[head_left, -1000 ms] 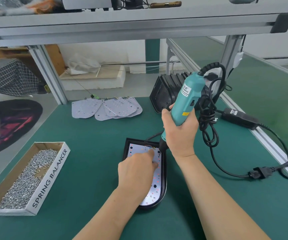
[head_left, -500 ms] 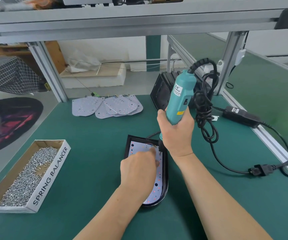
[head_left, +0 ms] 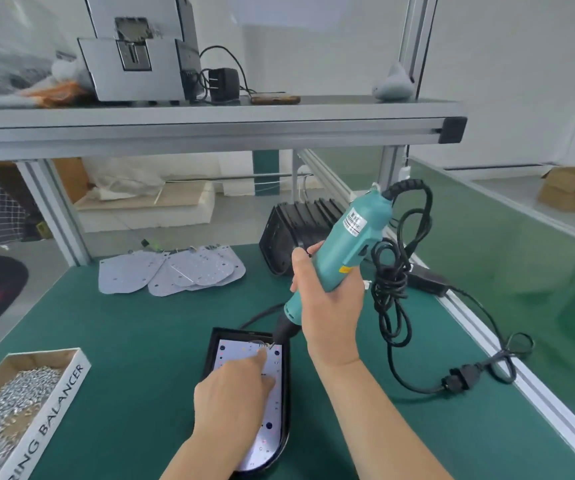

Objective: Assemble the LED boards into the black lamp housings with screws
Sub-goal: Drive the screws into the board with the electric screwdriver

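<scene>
A black lamp housing (head_left: 210, 358) lies on the green mat in front of me with a white LED board (head_left: 232, 351) seated inside it. My left hand (head_left: 230, 396) rests on the board, its curled fingers pinching a screw, too small to make out, at the board's far edge. My right hand (head_left: 331, 306) grips a teal electric screwdriver (head_left: 351, 244), tilted to the upper right, its black bit end down at the board's top edge beside my left fingertips.
A cardboard box of screws (head_left: 12, 403) sits at the near left. Spare LED boards (head_left: 171, 271) lie fanned at the back, a stack of black housings (head_left: 299, 223) beside them. The driver's coiled cable (head_left: 393, 306) and adapter (head_left: 428, 282) lie at right. An aluminium shelf (head_left: 209, 129) runs overhead.
My head has tipped up, so the shelf top shows. The screwdriver leans further right; both hands stay at the board's top edge.
</scene>
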`<state>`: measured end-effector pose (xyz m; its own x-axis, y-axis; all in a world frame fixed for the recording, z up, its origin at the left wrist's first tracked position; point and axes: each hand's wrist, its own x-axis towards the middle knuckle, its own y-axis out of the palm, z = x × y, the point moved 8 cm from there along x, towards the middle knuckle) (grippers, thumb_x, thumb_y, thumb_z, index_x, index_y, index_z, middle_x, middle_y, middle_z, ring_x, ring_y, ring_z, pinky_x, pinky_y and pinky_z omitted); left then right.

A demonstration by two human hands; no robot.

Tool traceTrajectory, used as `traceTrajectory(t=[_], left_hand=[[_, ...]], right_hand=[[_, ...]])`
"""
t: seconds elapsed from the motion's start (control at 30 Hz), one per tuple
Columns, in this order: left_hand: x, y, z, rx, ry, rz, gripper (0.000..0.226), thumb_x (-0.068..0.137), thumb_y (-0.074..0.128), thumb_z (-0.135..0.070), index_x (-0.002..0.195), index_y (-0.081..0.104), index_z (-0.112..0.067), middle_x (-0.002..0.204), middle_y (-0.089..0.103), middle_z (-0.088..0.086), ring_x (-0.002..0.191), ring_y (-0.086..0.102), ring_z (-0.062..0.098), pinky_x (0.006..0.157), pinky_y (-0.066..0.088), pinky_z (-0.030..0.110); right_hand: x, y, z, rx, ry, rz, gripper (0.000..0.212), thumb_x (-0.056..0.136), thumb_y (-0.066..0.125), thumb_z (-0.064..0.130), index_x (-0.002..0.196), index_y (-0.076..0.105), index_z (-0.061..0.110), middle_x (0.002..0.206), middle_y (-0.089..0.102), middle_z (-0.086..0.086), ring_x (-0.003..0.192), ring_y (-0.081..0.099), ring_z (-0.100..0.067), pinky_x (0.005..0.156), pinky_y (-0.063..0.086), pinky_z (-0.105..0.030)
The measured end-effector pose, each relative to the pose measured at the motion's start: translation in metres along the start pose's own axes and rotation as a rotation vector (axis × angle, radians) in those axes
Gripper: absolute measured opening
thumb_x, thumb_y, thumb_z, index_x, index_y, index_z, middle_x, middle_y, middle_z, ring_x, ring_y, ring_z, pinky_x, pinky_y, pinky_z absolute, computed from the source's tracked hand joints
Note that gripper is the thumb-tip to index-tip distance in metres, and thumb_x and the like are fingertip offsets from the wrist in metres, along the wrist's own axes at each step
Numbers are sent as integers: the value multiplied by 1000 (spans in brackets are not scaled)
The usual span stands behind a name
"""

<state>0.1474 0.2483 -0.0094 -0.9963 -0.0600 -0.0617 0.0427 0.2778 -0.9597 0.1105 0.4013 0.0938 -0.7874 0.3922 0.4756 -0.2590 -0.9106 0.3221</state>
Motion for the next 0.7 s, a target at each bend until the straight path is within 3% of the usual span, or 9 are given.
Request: traceTrajectory(t=[0.07, 0.13, 0.23, 0.33, 0.43, 0.53, 0.7], left_hand=[[-4, -4, 1, -119, -14, 14, 30, 96, 47, -39, 125, 54, -40, 88, 67, -8, 84, 60, 17, 75, 51, 26], [-4, -7, 3, -266, -15, 36, 36, 98, 50, -39, 133, 55, -40, 88, 68, -9, 83, 61, 13, 79, 51, 26], [-5, -11, 14, -589, -72, 48, 43, 100, 53, -18, 142, 53, -23, 84, 68, -4, 69, 59, 6, 62, 43, 13], [-13, -12, 31, -1074, -209, 86, 39, 92, 41, 14, 116, 65, -4, 79, 70, 10, 60, 64, 16, 63, 50, 22], [-20, -11, 43, -1415, -270, 88, 30, 95, 40, 21, 99, 66, 8, 81, 73, 21, 68, 75, 25, 60, 58, 23], [-23, -9, 47, -1539, -271, 97, 18, 99, 48, 12, 98, 65, 10, 81, 75, 23, 73, 77, 28, 58, 58, 18], [-24, -4, 53, -1491, -297, 61, 15, 93, 67, -6, 82, 66, 5, 60, 64, 11, 44, 55, 11, 39, 44, 15]], right_hand=[[-1, -8, 0, 9, 33, -43, 27, 83, 73, 33, 89, 56, 13, 66, 55, -4, 57, 54, -20, 59, 48, -25], [-6, -16, -5, 34, 77, -77, 25, 83, 73, 27, 88, 56, 9, 64, 55, -2, 56, 53, -16, 57, 47, -22], [-14, -25, -8, 48, 105, -124, 21, 83, 72, 24, 85, 55, 12, 64, 55, -2, 55, 53, -16, 56, 47, -21], [-18, -26, -5, 83, 118, -153, 20, 83, 70, 22, 86, 55, 10, 65, 54, -4, 55, 52, -14, 54, 47, -20], [-21, -23, -1, 110, 105, -169, 21, 84, 70, 21, 86, 55, 7, 65, 54, -6, 54, 52, -14, 55, 47, -19], [-24, -18, 2, 115, 96, -168, 22, 84, 69, 21, 86, 54, 5, 64, 54, -6, 54, 52, -14, 56, 47, -19], [-31, -10, 3, 155, 114, -141, 17, 85, 70, 21, 77, 55, 22, 60, 52, -3, 53, 51, -15, 56, 46, -20]])
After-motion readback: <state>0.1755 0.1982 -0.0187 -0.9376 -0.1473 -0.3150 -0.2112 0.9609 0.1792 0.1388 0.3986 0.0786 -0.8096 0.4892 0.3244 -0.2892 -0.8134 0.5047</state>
